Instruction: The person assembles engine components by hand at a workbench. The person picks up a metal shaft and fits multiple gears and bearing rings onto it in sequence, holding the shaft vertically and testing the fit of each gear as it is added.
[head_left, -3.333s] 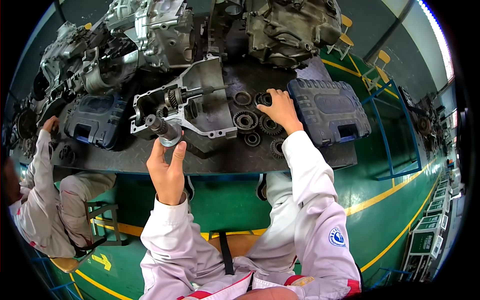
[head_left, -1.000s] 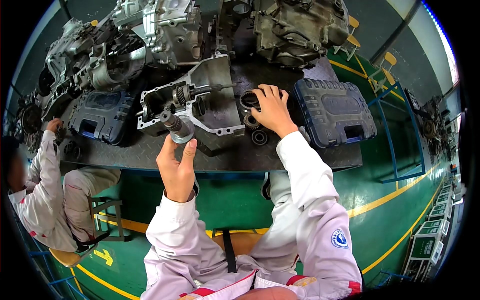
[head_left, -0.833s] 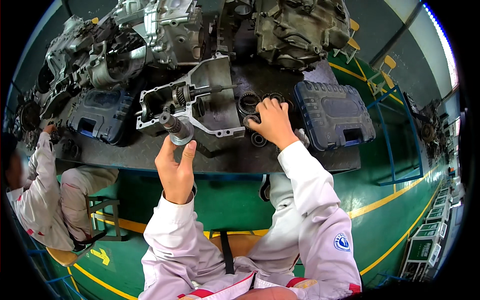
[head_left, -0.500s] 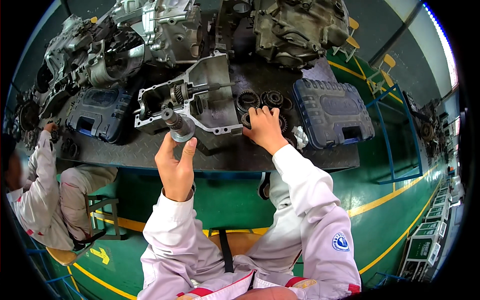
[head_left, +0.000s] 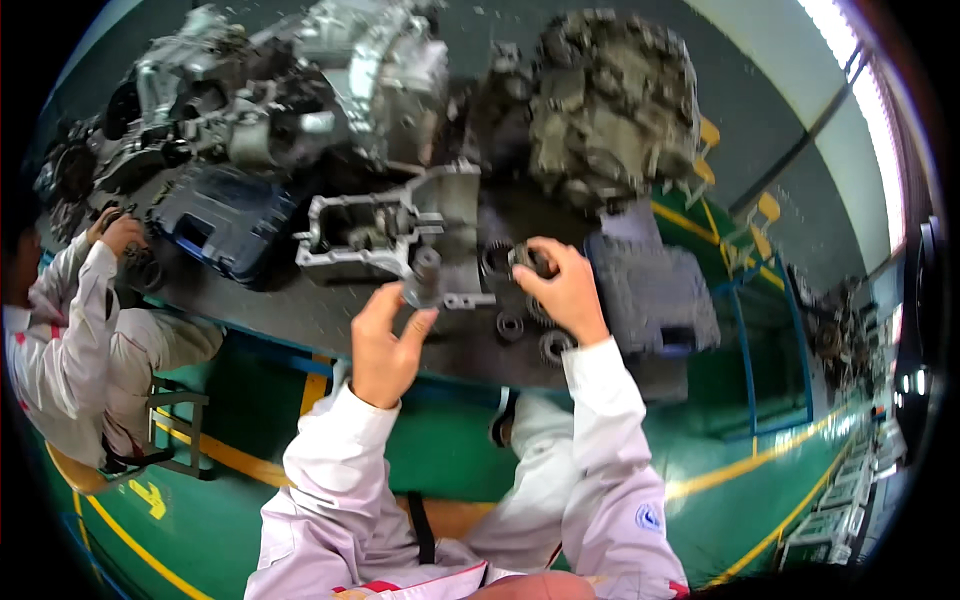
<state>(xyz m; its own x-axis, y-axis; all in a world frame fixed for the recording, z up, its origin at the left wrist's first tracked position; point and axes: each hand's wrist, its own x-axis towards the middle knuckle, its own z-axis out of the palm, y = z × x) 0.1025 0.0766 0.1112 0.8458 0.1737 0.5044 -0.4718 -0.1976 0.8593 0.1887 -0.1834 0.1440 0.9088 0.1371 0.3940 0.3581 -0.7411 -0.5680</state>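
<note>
My left hand (head_left: 386,346) pinches a metal shaft (head_left: 425,276) with a wider collar, held upright before the open gearbox housing (head_left: 350,258). Inside that housing lies another shaft with gears, blurred in this view. To the right, the thumb and fingers of my right hand (head_left: 570,296) close around a toothed gear (head_left: 528,262) at the gear cluster. Beside it is a ring gear (head_left: 495,258). Nearer me on the table lie a small bearing-like ring (head_left: 510,325) and another ring gear (head_left: 556,347). Whether the gripped gear is lifted, I cannot tell.
A dark blue tool case (head_left: 655,295) lies right of the gears, a second case (head_left: 222,222) at the left. Large gearbox castings (head_left: 615,105) stand along the back. A co-worker (head_left: 75,340) sits at left, hands on a dark part. The table's near edge (head_left: 270,345) runs before me.
The whole view has shifted and blurred. My right hand has moved from the near side of the gear cluster onto a gear farther back. My left hand still holds the shaft.
</note>
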